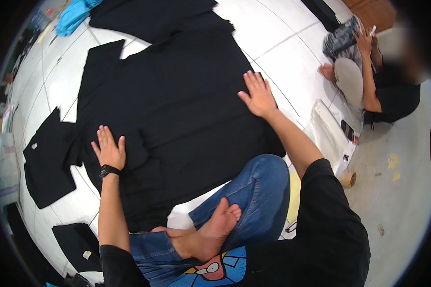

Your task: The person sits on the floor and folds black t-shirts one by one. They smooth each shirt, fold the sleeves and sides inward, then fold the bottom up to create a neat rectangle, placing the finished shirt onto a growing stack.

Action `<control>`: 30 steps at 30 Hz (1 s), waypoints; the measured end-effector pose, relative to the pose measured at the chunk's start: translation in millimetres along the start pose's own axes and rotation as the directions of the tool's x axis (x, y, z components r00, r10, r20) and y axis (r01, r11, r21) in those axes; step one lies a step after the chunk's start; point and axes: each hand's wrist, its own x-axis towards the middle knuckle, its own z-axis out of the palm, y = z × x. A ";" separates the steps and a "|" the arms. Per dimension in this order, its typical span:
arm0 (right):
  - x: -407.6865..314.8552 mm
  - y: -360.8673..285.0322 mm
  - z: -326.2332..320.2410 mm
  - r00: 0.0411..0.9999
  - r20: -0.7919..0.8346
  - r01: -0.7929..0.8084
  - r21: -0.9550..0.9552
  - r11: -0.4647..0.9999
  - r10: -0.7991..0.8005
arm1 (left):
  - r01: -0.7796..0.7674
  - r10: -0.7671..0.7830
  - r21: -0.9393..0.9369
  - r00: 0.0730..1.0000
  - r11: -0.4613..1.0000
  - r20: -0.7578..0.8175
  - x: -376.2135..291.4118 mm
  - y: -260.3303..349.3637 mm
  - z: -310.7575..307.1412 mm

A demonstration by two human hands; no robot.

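Black T-shirts [186, 93] lie spread in front of me on the white tiled floor, overlapping so that their exact number is hard to tell. My left hand [110, 149], with a black watch at the wrist, rests palm down on the fabric at the left. On the right edge of the same dark cloth, my right hand [260, 94] presses flat with its fingers apart. Neither hand grips anything. Another black T-shirt [50, 158] with a small tag lies left of my left hand, touching or nearly touching the big spread.
A folded black garment [77, 245] with a label lies at lower left. Bright blue cloth [73, 16] is at the top left. Clear plastic packaging [327, 132], a phone [347, 130] and a cardboard tube [348, 179] lie at right. Another person [380, 82] sits there, holding a dark bundle [341, 37].
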 end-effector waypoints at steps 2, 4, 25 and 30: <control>-16.3 45.6 -0.2 0.993 -0.021 -0.111 0.047 0.993 0.112 | -0.015 0.018 0.054 0.998 0.998 -0.056 -3.5 19.1 -14.9; -40.7 78.2 -10.8 0.992 -0.121 -0.015 0.230 0.973 0.044 | -0.192 0.165 -0.073 0.946 0.979 -0.278 -18.5 53.1 -36.4; -136.2 73.4 -29.9 0.960 -0.217 -0.095 0.349 0.932 0.178 | -0.444 0.438 -0.417 0.891 0.793 -0.116 -73.7 182.3 -61.2; -146.0 69.5 -19.3 0.926 -0.365 0.034 0.330 0.943 0.094 | -0.525 0.453 -0.549 0.848 0.650 -0.275 -13.2 271.0 -76.4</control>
